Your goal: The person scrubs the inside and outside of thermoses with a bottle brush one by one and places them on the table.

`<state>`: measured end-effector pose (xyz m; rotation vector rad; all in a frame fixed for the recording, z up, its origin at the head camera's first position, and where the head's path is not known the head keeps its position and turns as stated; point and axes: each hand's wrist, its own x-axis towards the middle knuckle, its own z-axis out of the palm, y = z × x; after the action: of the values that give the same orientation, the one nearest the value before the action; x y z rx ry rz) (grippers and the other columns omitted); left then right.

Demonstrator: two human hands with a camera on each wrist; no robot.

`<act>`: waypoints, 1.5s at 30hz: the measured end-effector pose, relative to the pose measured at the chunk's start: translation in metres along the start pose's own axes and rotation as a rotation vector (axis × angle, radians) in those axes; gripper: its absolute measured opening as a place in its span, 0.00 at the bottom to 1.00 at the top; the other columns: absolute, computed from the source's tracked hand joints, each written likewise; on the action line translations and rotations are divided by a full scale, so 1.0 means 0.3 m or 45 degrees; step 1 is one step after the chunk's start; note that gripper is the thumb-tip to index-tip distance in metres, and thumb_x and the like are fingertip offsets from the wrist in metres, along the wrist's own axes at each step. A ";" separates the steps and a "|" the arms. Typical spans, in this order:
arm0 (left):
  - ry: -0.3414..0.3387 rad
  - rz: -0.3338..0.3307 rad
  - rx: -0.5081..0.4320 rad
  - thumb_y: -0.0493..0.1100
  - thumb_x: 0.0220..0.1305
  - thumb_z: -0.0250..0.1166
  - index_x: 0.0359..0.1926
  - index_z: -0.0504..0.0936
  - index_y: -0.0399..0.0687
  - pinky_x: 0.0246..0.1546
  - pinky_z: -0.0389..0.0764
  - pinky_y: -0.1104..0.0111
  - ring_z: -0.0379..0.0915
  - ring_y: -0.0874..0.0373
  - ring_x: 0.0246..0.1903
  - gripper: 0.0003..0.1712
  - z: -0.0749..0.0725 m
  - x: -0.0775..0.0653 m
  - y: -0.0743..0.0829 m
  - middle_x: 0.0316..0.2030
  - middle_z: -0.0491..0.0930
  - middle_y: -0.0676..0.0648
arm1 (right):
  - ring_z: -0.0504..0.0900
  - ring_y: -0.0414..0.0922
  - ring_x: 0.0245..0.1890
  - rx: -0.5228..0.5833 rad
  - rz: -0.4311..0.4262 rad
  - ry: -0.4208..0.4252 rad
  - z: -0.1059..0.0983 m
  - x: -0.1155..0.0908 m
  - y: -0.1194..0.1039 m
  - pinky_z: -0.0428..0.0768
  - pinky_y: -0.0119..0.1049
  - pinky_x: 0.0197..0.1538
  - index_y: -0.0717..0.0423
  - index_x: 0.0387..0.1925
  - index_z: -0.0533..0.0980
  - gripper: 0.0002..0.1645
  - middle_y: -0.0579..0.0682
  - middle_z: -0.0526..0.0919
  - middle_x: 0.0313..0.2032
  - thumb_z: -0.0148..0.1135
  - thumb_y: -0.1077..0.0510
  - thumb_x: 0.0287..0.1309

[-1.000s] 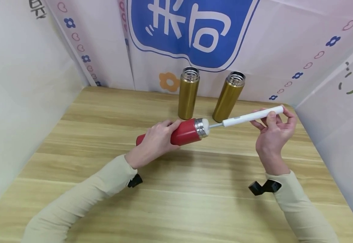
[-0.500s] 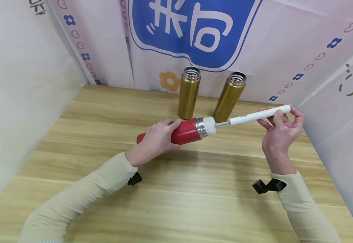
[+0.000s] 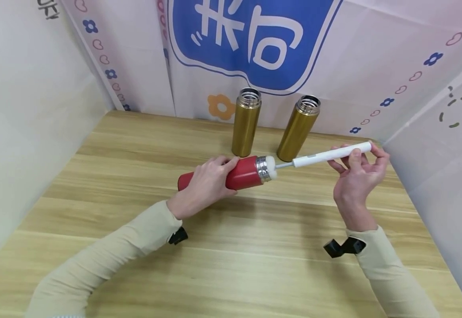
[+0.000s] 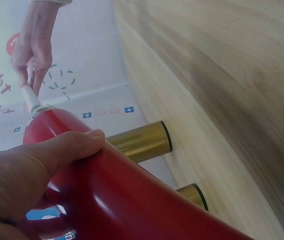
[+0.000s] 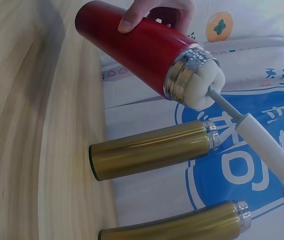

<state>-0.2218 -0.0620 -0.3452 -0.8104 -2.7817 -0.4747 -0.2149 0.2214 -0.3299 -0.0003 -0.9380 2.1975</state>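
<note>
At the near edge of the scene, two cream sleeves reach in over a wood-grain table. A small black device sits at the left cuff, and a second black device sits at the right cuff.

Beyond the cuffs, the left hand grips a red bottle round its body, the thumb pressed along its side. The bottle lies on its side over the middle of the table, its base toward the left and its silver neck toward the right; a shadow falls on the wood near it.

The right hand pinches the far end of a white handle between thumb and fingers. From the handle a thin grey rod runs to a white sponge head, which is lodged in the bottle's mouth and bulges out past the rim. How deep the sponge goes is hidden by the bottle's wall.

Farther back, a gold bottle and another gold bottle stand upright, apart from each other, with silver necks. Behind them hangs a pale cloth with a blue panel and an orange flower.
</note>
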 end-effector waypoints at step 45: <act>-0.079 -0.040 0.054 0.53 0.40 0.77 0.61 0.71 0.47 0.41 0.83 0.53 0.78 0.46 0.45 0.45 0.020 0.035 0.033 0.49 0.79 0.41 | 0.85 0.53 0.25 -0.039 0.040 -0.087 0.005 -0.053 0.094 0.83 0.40 0.24 0.62 0.46 0.63 0.19 0.62 0.79 0.29 0.60 0.65 0.56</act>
<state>-0.2258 -0.0469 -0.3455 -0.7859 -2.8549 -0.4008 -0.2214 0.1974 -0.3505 0.0462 -1.0158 2.2238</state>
